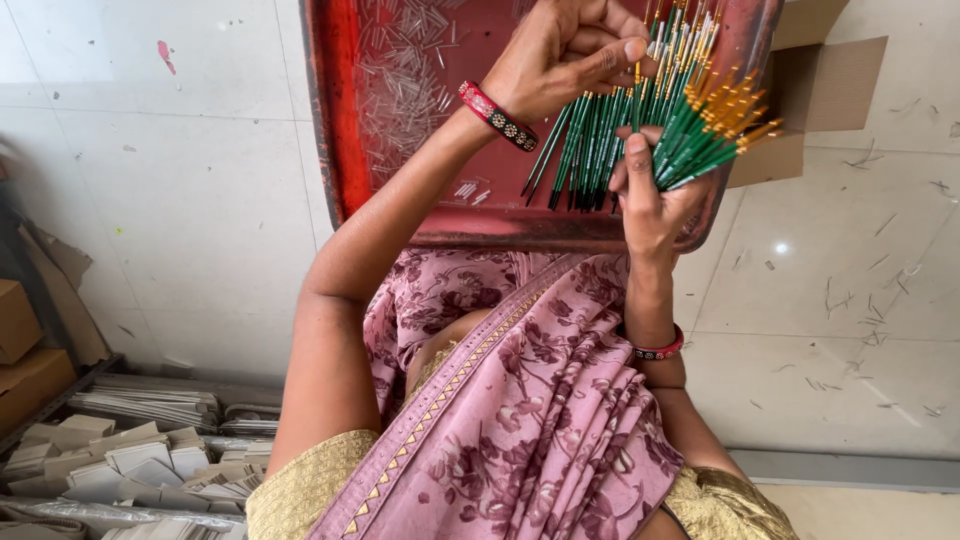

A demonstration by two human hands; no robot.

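Stacks of pale card pieces [140,460] sit way off to the left of both hands, down by the floor, with a brown box [20,330] just above them. Closer in, left of the hands, a red tray [335,130] holds a scatter of tiny clear tubes [400,70], looks like the little caps for brush tips. Left hand [565,55] hovers over the tray with fingers curled, thumb and forefinger pinched on something small right at the brush tips, can't really tell what it is, maybe one of those tubes. It has a red bangle [497,115] on the wrist. Right below and to the right of it, the right hand [650,195] is clamped around a fanned bundle of thin green-handled paintbrushes [640,130], gold ferrules pointing up and right, handle ends splaying down over the tray. So the brushes are in the right hand's grip, touching the left fingertips.

Progress-wise my guess is somewhere mid-batch: loads of tubes lying loose in the tray, and I can't make out which brush tips are capped and which aren't. Right of the hands there's a cardboard flap [820,80] on the pale floor
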